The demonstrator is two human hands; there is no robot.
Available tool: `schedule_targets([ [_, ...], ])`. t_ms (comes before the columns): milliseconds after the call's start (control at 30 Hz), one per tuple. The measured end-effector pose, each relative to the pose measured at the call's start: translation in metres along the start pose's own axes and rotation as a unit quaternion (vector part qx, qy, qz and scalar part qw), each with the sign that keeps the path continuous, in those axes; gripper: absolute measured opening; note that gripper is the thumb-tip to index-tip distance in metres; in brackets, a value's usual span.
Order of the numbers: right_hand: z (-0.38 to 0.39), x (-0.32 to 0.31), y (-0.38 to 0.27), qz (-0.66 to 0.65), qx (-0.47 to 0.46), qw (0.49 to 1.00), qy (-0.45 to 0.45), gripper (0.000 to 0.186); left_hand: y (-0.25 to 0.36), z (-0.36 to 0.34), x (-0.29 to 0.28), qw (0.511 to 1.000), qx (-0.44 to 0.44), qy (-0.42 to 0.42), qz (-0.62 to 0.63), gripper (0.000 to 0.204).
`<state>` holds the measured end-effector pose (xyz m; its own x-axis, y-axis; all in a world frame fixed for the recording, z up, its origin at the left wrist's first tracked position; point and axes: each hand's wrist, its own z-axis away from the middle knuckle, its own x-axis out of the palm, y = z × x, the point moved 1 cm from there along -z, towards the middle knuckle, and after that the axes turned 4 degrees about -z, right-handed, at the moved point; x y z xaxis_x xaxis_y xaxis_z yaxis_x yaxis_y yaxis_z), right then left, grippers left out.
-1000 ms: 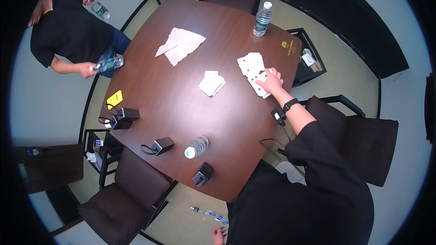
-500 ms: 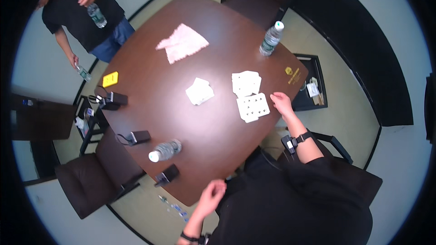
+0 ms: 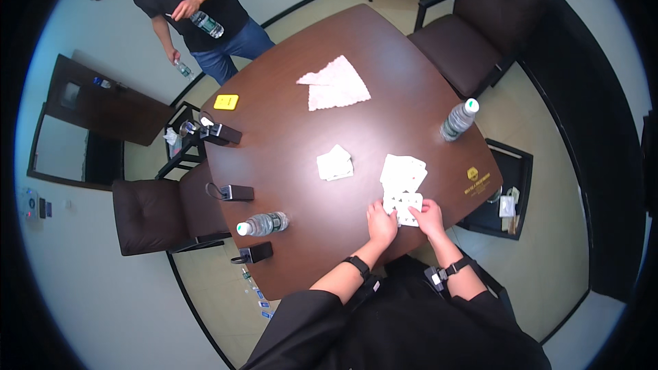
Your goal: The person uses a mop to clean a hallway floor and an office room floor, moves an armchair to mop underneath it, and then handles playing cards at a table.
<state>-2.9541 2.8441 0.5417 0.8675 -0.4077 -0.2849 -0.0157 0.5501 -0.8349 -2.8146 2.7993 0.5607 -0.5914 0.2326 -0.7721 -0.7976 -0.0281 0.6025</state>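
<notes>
At the table's near edge my left hand (image 3: 382,225) and my right hand (image 3: 429,218) close on a pile of white playing cards (image 3: 403,204) from opposite sides. Each thumb lies over the near part of the pile, and the fingertips partly hide its sides. Just beyond, a second pile of playing cards (image 3: 403,172) lies loosely spread on the wood, its near end meeting the pile in my hands. A third, smaller heap of cards (image 3: 335,164) rests apart, farther to the left.
The brown table (image 3: 308,144) also bears a pink cloth (image 3: 337,86), a water bottle (image 3: 459,120) at right, another lying bottle (image 3: 264,224) at left, black boxes (image 3: 238,193) and a yellow object (image 3: 226,102). A person (image 3: 199,14) holding bottles stands at the far left. Chairs (image 3: 473,41) surround it.
My left hand has come up from beside the table to the near cards, and my right has moved in against them. The spread near cards are now gathered closer. My view has shifted.
</notes>
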Motion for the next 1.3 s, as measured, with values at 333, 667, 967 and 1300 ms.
schedule_targets([
  [333,0.027,0.025,-0.053,0.285,-0.093,0.952,0.062,0.054,0.008,0.002,-0.005,0.999,-0.041,-0.001,0.018,0.044],
  [667,-0.016,0.020,-0.029,0.010,0.004,1.000,0.015,0.035,0.006,-0.003,-0.011,0.999,-0.024,0.013,0.041,0.043],
  [967,-0.013,-0.001,-0.013,0.025,0.020,0.995,-0.091,0.027,0.000,0.005,-0.007,0.998,-0.042,-0.007,0.050,0.042],
  [1300,-0.014,0.011,-0.003,-0.011,-0.016,0.995,-0.103,0.032,-0.007,-0.002,-0.012,0.998,-0.029,0.050,0.030,0.026],
])
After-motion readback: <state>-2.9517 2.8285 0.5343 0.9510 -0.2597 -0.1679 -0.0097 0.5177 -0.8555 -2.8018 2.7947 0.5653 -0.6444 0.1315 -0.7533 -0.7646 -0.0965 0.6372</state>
